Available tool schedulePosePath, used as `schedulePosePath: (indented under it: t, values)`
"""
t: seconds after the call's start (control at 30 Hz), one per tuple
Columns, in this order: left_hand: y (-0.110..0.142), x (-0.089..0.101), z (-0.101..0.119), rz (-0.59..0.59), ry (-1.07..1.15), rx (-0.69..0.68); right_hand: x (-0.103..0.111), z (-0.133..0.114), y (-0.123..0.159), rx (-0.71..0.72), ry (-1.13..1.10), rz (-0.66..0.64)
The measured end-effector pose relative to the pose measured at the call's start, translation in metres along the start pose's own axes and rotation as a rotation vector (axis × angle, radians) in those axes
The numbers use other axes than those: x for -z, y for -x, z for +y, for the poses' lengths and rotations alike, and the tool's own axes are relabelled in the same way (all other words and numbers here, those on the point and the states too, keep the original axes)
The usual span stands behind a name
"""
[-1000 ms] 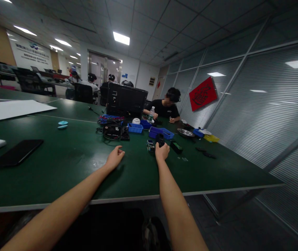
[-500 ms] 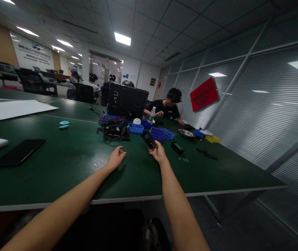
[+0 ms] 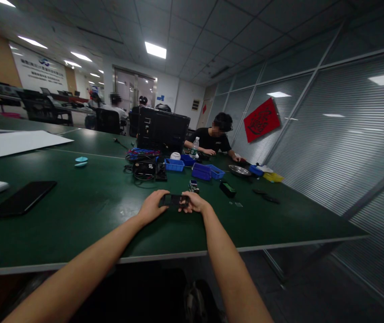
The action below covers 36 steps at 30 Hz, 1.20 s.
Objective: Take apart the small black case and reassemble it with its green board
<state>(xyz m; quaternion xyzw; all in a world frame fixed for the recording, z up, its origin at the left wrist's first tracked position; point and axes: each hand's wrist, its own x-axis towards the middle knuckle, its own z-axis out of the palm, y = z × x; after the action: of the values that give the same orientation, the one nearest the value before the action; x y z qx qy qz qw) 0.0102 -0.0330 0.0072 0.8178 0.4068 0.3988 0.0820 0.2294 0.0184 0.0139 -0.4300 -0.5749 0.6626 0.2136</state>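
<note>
A small black rectangular frame-like case, with what looks like an opening near its right end, is held level just above the green table. My left hand grips its left end, thumb along the near side. Around the right end are the fingers of my right hand; some fingertips show through or below it. Right behind my right hand lies a small silvery device, too small to identify. A black box with a green face sits farther right.
Blue bins, a white ball, a black adapter with cables and a monitor stand beyond my hands. A black tablet lies left. Across the table sits a person; a metal bowl is nearby.
My right hand has brought the black case nearer and leftward, turning it level. My left hand has moved right and taken its left end. The silvery device behind has come into view.
</note>
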Motion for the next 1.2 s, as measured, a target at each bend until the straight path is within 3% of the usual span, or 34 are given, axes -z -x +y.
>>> schedulePosePath:
  t: [0.1, 0.23, 0.33, 0.4, 0.53, 0.63, 0.9, 1.1, 1.2]
  values:
    - [0.0, 0.001, 0.0, -0.027, 0.049, 0.037, 0.003, 0.001, -0.002, 0.108, 0.068, 0.17]
    - [0.0, 0.001, 0.002, -0.074, 0.121, 0.118, 0.013, -0.002, 0.002, 0.365, 0.319, 0.778]
    - [0.0, 0.002, 0.005, -0.136, 0.15, 0.178, 0.019, -0.004, 0.009, 0.31, 0.597, 1.217]
    - [-0.001, 0.003, 0.006, -0.173, 0.155, 0.206, 0.021, -0.004, 0.012, 0.189, 0.743, 1.338]
    - [-0.001, 0.003, 0.007, -0.2, 0.152, 0.224, 0.017, 0.002, 0.009, 0.019, 0.921, 1.26]
    - [-0.001, 0.001, 0.005, -0.202, 0.129, 0.199, 0.017, 0.007, 0.003, -0.024, 0.967, 1.195]
    - [-0.002, 0.0, 0.003, -0.24, 0.013, 0.182, 0.032, 0.007, 0.003, -0.031, 0.736, 1.121]
    - [-0.002, 0.002, 0.004, -0.276, 0.031, 0.232, 0.039, 0.008, 0.008, -0.019, 0.727, 1.175]
    - [-0.002, 0.001, 0.004, -0.274, 0.045, 0.246, 0.036, 0.007, 0.01, 0.006, 0.758, 1.267]
